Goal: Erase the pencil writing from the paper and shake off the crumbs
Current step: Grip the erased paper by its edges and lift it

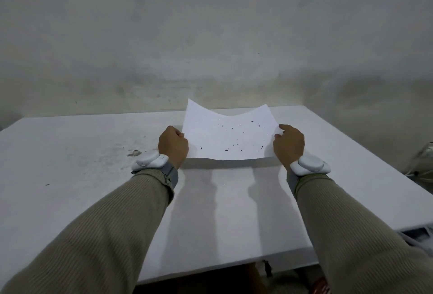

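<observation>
Nearest the camera, two arms in ribbed beige sleeves, the left sleeve (93, 235) and the right sleeve (363, 235), reach out over a white table (70, 188). Each wrist carries a white tracker on a grey strap: the left tracker (150, 162) and the right tracker (309, 165).

Just past them, the left hand (173, 145) grips the left edge of the paper (229, 134), its fingers curled in around the sheet. The right hand (288, 145) grips the right edge the same way, fingers bent onto the sheet; the fingertips underneath are hidden.

The paper is held between the two hands above the middle of the table, toward its far edge. It is off the surface, with a shadow (229, 164) on the table under its near edge. The sheet sags in the middle and its far corners stand higher. Small dark crumbs (226, 150) lie scattered across its upper face, mostly in the dip.

To the left of the left hand, the table has a grey smudged patch with a few scraps (134, 152) on it. A bare grey wall (210, 36) rises behind the table's far edge.
</observation>
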`<state>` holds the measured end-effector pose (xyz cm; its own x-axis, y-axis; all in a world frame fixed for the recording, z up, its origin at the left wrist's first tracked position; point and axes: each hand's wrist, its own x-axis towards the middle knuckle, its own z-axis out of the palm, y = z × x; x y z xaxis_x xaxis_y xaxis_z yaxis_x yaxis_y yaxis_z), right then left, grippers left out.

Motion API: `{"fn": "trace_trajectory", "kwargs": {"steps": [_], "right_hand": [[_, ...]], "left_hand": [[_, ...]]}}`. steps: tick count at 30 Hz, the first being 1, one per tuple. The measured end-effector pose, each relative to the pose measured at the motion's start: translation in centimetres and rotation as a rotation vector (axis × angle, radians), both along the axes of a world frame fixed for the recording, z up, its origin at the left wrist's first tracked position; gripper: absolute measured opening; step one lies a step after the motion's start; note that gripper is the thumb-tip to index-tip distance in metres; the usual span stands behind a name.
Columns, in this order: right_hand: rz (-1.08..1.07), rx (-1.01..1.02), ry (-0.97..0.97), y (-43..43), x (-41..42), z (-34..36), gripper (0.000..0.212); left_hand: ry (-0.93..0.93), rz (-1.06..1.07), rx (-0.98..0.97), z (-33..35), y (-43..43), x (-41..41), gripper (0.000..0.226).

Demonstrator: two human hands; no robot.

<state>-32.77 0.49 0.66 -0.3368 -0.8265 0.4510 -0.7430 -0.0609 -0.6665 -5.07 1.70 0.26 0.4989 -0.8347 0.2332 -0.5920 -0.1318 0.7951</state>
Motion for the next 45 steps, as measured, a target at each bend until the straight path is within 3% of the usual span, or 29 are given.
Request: {"fn": "trace_trajectory", "kwargs": {"steps": [14, 20, 32, 38, 45], "right_hand": [[-0.208, 0.011, -0.046, 11.1, -10.1, 1.3, 0.028], [-0.393, 0.112, 0.106, 17.0, -15.0, 1.2, 0.025], [-0.812, 0.172, 0.075, 31.3, -24.2, -0.1, 0.025], [-0.817, 0.233, 0.144, 36.7, -25.8, -3.3, 0.022], [-0.773, 0.385, 0.115, 38.5, -26.6, -12.0, 0.02]], "left_hand": [[0.05, -0.282, -0.057, 1.2, 4.7, -12.1, 0.01], [0.069, -0.426, -0.031, 0.2, 7.5, -18.8, 0.012], [0.03, -0.81, 0.066, -2.7, 15.4, -34.4, 0.013], [-0.055, -0.968, 0.109, -5.8, 19.0, -37.8, 0.015], [-0.202, -1.073, 0.209, -12.6, 21.4, -38.7, 0.025]]}}
